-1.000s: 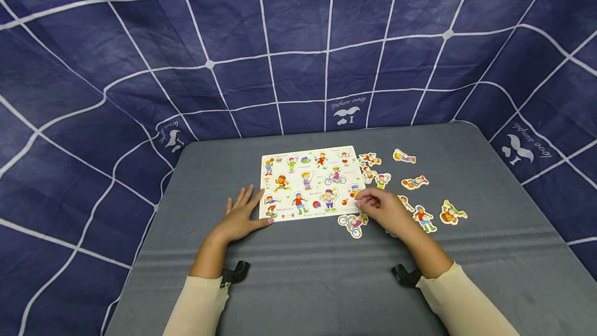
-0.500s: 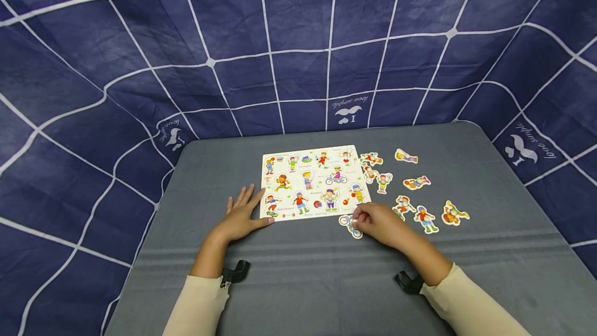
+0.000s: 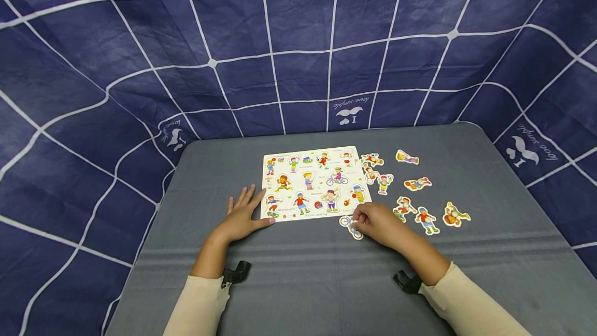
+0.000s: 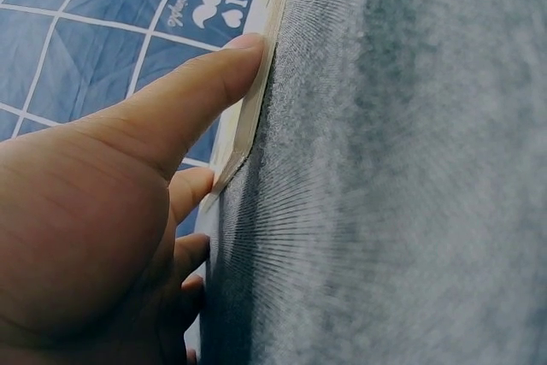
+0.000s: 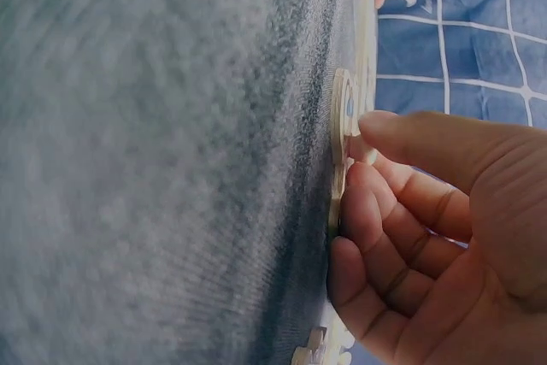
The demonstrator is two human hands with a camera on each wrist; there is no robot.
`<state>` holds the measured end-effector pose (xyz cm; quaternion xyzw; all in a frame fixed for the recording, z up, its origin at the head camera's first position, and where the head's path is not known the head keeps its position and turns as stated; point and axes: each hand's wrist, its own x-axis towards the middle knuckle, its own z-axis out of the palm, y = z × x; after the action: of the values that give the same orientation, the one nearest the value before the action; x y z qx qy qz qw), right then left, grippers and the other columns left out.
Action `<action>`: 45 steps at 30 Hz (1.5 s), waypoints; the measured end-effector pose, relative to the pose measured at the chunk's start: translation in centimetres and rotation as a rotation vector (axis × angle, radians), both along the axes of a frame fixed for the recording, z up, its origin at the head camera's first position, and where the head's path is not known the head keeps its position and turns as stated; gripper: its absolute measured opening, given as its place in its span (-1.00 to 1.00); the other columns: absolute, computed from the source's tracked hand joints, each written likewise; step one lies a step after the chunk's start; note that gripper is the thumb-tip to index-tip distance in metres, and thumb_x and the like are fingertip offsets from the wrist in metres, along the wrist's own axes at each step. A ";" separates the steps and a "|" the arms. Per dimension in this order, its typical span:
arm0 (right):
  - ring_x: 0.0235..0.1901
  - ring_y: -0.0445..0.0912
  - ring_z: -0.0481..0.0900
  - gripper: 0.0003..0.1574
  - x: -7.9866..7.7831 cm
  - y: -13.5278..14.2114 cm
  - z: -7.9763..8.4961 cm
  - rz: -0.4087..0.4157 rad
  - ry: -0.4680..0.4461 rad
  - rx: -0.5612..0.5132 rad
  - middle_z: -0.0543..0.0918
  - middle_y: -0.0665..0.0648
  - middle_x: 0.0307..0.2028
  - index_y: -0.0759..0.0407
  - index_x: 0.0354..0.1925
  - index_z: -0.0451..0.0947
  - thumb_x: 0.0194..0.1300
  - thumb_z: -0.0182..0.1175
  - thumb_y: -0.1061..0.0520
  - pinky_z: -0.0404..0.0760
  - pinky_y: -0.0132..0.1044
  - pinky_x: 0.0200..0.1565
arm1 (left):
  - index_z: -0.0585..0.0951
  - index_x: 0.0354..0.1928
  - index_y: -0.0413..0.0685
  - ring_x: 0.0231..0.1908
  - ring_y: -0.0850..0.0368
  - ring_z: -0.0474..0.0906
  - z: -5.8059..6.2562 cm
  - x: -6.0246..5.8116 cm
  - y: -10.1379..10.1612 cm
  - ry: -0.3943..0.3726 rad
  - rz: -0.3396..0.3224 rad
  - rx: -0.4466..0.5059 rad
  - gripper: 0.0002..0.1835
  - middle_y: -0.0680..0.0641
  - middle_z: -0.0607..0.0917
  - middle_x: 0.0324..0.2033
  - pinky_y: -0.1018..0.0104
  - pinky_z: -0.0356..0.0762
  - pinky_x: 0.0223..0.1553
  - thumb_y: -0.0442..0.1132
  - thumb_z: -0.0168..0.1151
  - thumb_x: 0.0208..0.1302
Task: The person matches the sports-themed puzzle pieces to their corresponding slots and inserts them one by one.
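Observation:
A pale wooden puzzle board [image 3: 297,182] printed with children playing sports lies flat on the grey table. My left hand [image 3: 240,220] rests with spread fingers at its front left corner; in the left wrist view the thumb [image 4: 231,66] lies on the board's edge. Just off the front right corner, my right hand [image 3: 379,223] pinches a bicycle puzzle piece [image 3: 345,221] between thumb and fingertips, partly covering it. From the right wrist view, this piece [image 5: 340,117] stays low against the cloth, with something small and pale between thumb and finger.
Loose puzzle pieces lie right of the board: a soccer figure [image 3: 372,159], a girl in green [image 3: 384,183], a reclining figure [image 3: 407,157], a boy in red [image 3: 426,220] and several others. A blue grid-patterned curtain [image 3: 298,82] encloses the table's back and sides.
My right hand has come off the board's right edge toward me and onto the bicycle piece, uncovering the table tennis figure. My left hand has stayed put.

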<state>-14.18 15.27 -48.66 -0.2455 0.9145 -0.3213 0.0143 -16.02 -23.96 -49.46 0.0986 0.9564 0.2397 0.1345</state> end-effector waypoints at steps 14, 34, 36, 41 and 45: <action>-0.47 -0.33 0.43 -0.85 0.7 -0.3 0.9 0.000 0.056 -0.002 0.54 -0.11 -0.51 0.07 -0.41 0.59 0.17 0.41 0.22 0.44 -0.41 -0.39 | 0.05 0.63 0.17 0.62 -0.26 -0.35 -0.1 0.0 -0.1 -0.004 0.007 0.009 0.06 -0.21 -0.12 0.63 -0.44 -0.51 0.48 0.32 0.32 0.22; -0.44 -0.20 0.49 -0.89 -2.9 -1.2 2.5 -0.066 0.083 -0.053 0.62 0.02 -0.40 0.14 -0.28 0.66 0.19 0.40 0.26 0.46 -0.37 -0.34 | 0.05 0.63 0.17 0.62 -0.26 -0.35 0.0 0.0 0.0 -0.013 0.008 0.014 0.06 -0.21 -0.12 0.63 -0.43 -0.52 0.48 0.33 0.32 0.21; -0.43 -0.19 0.49 -0.89 -3.5 -1.4 2.6 -0.070 0.090 -0.055 0.61 0.03 -0.41 0.15 -0.29 0.66 0.19 0.40 0.26 0.46 -0.34 -0.34 | 0.05 0.63 0.17 0.62 -0.26 -0.35 0.0 0.0 0.0 -0.014 0.005 0.018 0.06 -0.21 -0.12 0.63 -0.43 -0.52 0.48 0.33 0.32 0.21; -0.41 -0.16 0.50 -0.89 -5.2 -2.3 2.7 -0.098 0.102 -0.034 0.62 0.05 -0.39 0.15 -0.31 0.64 0.17 0.37 0.28 0.47 -0.29 -0.30 | 0.05 0.63 0.17 0.62 -0.26 -0.35 -0.1 0.0 0.0 -0.011 0.002 0.018 0.06 -0.21 -0.12 0.63 -0.43 -0.51 0.48 0.33 0.32 0.22; -0.39 -0.15 0.50 -0.89 -6.5 -3.1 2.6 -0.118 0.076 -0.025 0.62 0.06 -0.36 0.14 -0.30 0.64 0.18 0.34 0.30 0.46 -0.28 -0.27 | 0.05 0.63 0.16 0.62 -0.26 -0.35 0.0 0.1 0.0 -0.009 0.006 0.017 0.06 -0.21 -0.12 0.63 -0.43 -0.51 0.48 0.32 0.32 0.22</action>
<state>-20.63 12.15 -46.04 -0.2033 0.9232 -0.3234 -0.0425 -15.96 -23.98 -49.45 0.0959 0.9540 0.2486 0.1373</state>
